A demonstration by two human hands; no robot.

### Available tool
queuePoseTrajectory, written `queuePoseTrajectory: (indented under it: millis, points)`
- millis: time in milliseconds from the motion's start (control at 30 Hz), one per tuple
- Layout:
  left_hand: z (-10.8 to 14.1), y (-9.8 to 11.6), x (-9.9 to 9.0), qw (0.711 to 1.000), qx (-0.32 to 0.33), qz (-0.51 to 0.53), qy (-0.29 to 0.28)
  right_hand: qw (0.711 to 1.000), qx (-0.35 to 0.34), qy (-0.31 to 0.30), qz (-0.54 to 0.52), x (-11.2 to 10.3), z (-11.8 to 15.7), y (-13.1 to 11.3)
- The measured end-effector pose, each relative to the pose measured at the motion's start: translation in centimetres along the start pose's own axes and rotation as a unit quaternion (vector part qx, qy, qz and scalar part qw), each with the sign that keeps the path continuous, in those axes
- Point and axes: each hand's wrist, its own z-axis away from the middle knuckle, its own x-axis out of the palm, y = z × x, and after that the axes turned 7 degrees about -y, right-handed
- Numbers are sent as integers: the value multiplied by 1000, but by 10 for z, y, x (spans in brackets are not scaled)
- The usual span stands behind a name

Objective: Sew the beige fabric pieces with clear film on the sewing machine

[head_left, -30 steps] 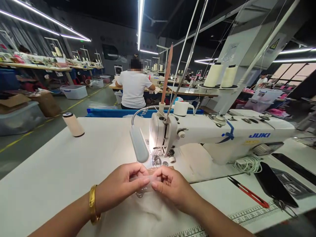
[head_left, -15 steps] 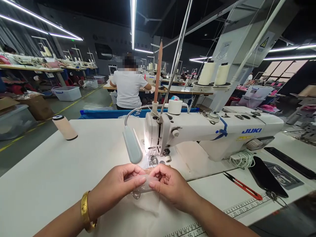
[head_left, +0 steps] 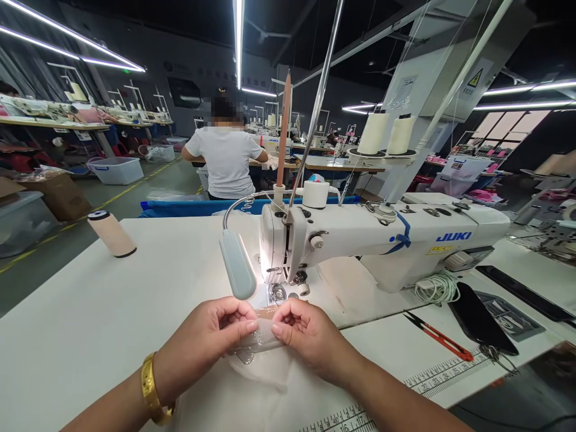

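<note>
Just in front of the needle area of a white sewing machine (head_left: pixel 333 240), both hands pinch a thin, sheer whitish piece of fabric (head_left: pixel 258 341) with shiny spots on it. My left hand (head_left: pixel 220 330) grips its left side between thumb and fingers. At the right side, my right hand (head_left: pixel 306 339) pinches the same piece. A tan strip (head_left: pixel 266 312) shows behind the fabric, between the hands. More pale sheer material (head_left: pixel 252 390) hangs or lies below, toward the table's front. The fingers hide part of the held edges.
A peach thread cone (head_left: pixel 111 234) stands at the left. Red-handled thread snips (head_left: pixel 443 339), a black phone (head_left: pixel 482 318) and coiled pale cord (head_left: pixel 436 289) lie at the right. A grey lamp (head_left: pixel 238 264) hangs beside the needle. Ahead, a person in a white shirt (head_left: pixel 227 159) sits facing away.
My left hand has shifted slightly left, widening the gap between the hands, so more of the fabric and tan strip shows. The camera view has moved a little.
</note>
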Motion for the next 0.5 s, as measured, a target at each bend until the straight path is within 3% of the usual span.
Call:
queuePoseTrajectory:
  millis: [500]
  points:
    - [2,10,0,1000,-7,-1,0,999,-3,-17,-50,0,1,8]
